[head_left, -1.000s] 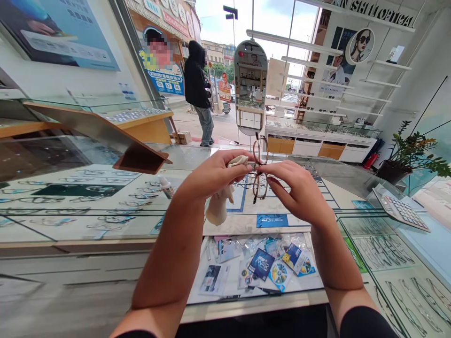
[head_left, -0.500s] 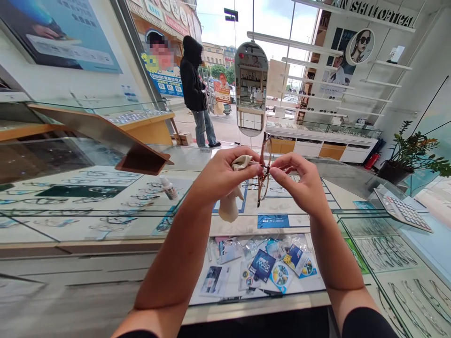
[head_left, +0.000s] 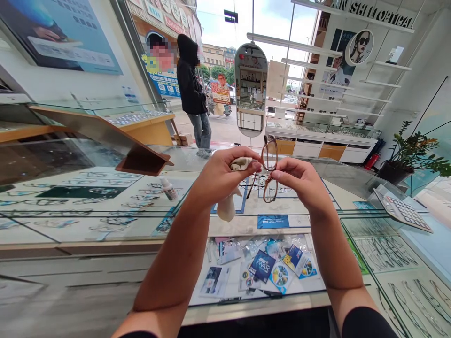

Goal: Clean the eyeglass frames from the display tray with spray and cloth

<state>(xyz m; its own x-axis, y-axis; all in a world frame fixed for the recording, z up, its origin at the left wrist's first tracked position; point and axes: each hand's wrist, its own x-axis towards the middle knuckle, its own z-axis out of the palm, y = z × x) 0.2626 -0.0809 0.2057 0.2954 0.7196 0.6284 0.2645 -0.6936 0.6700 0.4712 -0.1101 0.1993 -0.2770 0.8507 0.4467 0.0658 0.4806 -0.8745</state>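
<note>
I hold a pair of brown-framed glasses (head_left: pixel 269 170) upright above a glass display counter (head_left: pixel 105 225). My right hand (head_left: pixel 299 180) pinches the frame at its bridge between thumb and fingers. My left hand (head_left: pixel 221 173) is closed on a cream cleaning cloth (head_left: pixel 229 202), with part of it pressed against the upper lens and the rest hanging down below the hand. Both hands meet at the glasses, above the counter's middle.
A small white spray bottle (head_left: pixel 169 188) stands on the counter to the left. A calculator (head_left: pixel 401 211) lies at the right. Leaflets and packets (head_left: pixel 262 265) show under the glass. A person in a dark hoodie (head_left: pixel 192 89) stands at the doorway, a mirror (head_left: pixel 251 87) beyond.
The glasses have turned in my hands, so the lenses now face me more, and both hands have shifted slightly right. The person at the doorway has stepped a little left.
</note>
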